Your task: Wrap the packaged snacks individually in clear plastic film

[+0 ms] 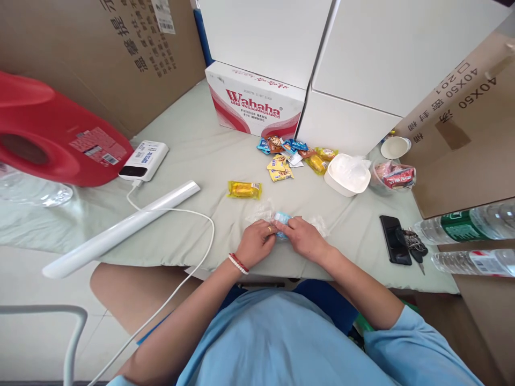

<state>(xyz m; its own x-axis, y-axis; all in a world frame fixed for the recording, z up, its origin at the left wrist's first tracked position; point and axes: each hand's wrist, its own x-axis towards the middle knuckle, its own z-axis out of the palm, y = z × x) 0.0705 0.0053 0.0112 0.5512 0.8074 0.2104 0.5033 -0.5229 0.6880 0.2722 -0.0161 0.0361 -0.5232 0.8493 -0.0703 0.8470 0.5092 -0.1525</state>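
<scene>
My left hand point(256, 242) and my right hand point(304, 237) meet at the near edge of the cloth-covered table point(193, 161). Both pinch a small blue-wrapped snack point(281, 219) that lies in a clear plastic wrapper point(259, 212). The left wrist wears a red and white bracelet. A yellow snack packet point(244, 190) lies just beyond the hands. Farther back sits a pile of small snack packets point(293, 155) in blue, yellow and orange.
A white bowl point(346, 174) with a clear bag, a paper cup point(395, 147), a black phone point(395, 239) with keys, two water bottles point(466, 225) at right. A Wahaha box point(255, 101), a power bank point(144, 160), a white tube point(120, 229) and a red container point(56, 134) at left.
</scene>
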